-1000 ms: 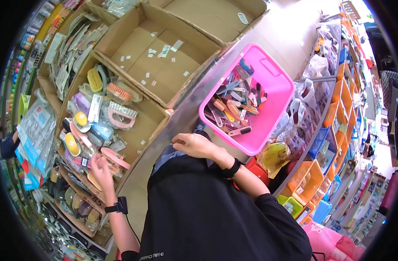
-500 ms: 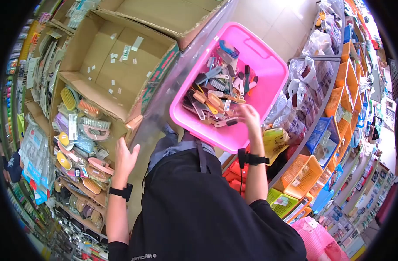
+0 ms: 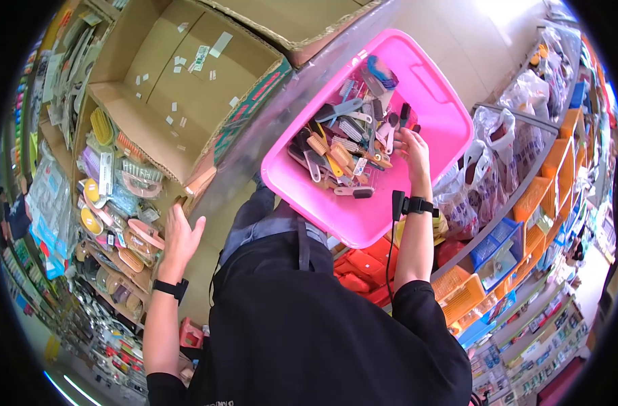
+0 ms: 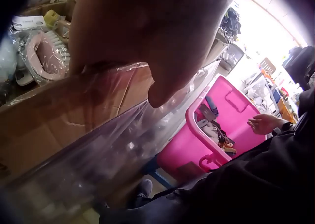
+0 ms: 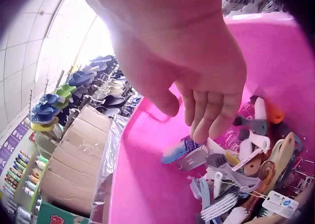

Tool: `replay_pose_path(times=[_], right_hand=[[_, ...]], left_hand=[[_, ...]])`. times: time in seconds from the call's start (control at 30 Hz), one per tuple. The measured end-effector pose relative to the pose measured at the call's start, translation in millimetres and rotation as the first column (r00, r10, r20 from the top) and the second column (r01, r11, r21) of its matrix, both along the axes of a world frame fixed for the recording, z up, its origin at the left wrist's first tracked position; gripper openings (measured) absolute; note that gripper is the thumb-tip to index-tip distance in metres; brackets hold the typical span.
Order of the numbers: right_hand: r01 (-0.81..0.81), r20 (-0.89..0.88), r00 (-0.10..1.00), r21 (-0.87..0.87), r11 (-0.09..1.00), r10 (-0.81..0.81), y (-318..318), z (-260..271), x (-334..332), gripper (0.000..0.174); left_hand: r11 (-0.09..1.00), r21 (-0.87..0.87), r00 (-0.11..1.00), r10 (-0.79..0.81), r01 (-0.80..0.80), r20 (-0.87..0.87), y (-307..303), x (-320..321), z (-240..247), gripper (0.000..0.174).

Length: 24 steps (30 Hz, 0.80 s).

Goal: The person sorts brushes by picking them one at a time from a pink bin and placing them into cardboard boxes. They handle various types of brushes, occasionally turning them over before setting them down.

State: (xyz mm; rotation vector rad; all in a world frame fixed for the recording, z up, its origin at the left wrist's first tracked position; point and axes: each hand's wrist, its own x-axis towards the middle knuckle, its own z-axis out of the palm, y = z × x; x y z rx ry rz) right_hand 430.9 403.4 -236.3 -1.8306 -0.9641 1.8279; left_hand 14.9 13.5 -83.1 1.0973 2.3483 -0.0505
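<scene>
My right hand (image 3: 415,152) reaches over the inside of a pink tub (image 3: 441,101), its fingers loosely extended and holding nothing. In the right wrist view, the fingertips hang just above a heap of brushes (image 5: 216,204) with various handles, one bearing a white tag (image 5: 280,204). A blue-and-clear packaged item (image 5: 179,150) lies at the heap's edge, below the thumb side. My left hand (image 3: 178,233), thumb spread from the fingers, is beside the corner of a cardboard box (image 3: 199,184). Nothing is in its grasp, and packaged brushes (image 3: 130,179) lie to its left.
The box above my left hand holds scattered paper labels (image 3: 200,58). Shelving with orange baskets (image 3: 468,291) and plastic bags (image 3: 498,135) runs along the right. A red plastic item (image 3: 363,267) is below the tub, near my legs.
My left hand has drawn back from the packaged brushes to the box corner. My right hand has moved from near my waist out over the tub, then farther across it.
</scene>
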Motion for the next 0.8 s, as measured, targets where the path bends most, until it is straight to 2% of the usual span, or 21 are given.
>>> replay_pose_path(times=[0.27,0.47,0.8], right_hand=[[-0.058,0.034,0.998,-0.040,0.998,0.059,39.9,-53.1,-30.3,0.032],[0.017,0.046,0.999,-0.051,0.999,-0.015,41.9,-87.5,-39.6,0.033],[0.062,0.061,0.996,-0.051,0.997,-0.059,47.0,-95.1,-57.4,0.036]], left_hand=[[0.998,-0.069,1.000,0.004,-0.005,-0.020,0.4,-0.6,-1.0,0.059],[0.994,-0.102,1.000,0.027,-0.028,-0.013,3.6,-0.9,0.2,0.062],[0.992,-0.101,0.996,0.082,-0.079,0.025,7.9,0.3,2.0,0.064]])
